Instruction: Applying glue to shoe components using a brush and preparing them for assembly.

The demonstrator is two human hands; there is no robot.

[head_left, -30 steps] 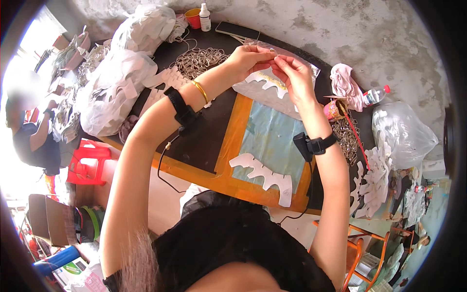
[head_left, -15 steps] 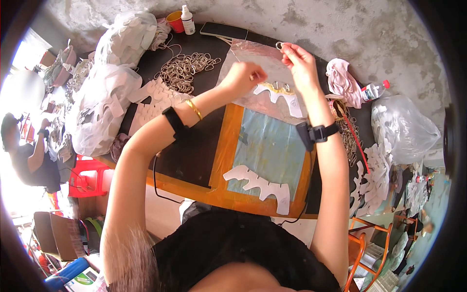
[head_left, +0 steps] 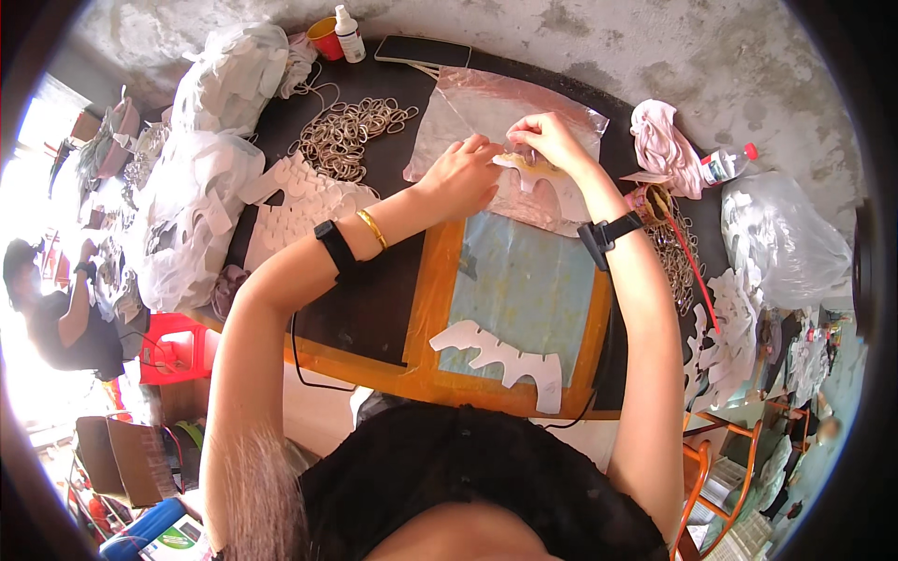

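Observation:
A white scalloped piece [head_left: 540, 184] with a yellowish, glue-like upper edge lies on a clear plastic sheet [head_left: 458, 112]. My left hand [head_left: 460, 178] is closed at its left end, fingertips pinching the edge there. Above that same edge, my right hand [head_left: 554, 142] has its fingers pinched down on a metal ring, which they mostly cover. Nearer to me, a second white scalloped piece [head_left: 505, 360] rests on a pale blue panel [head_left: 524, 271] framed in orange-brown tape.
Metal rings [head_left: 351, 136] are heaped at the back left beside overlapping white pieces [head_left: 304, 206] and stuffed plastic bags [head_left: 192, 178]. A phone [head_left: 423, 52] and white bottle [head_left: 349, 35] stand along the back. At right are a cloth [head_left: 664, 145], a bottle [head_left: 728, 165] and a bag [head_left: 786, 234].
My right hand has come down and toward me with the metal ring, to the piece's glued edge. My left hand has shifted slightly nearer to me, onto the left end of the piece.

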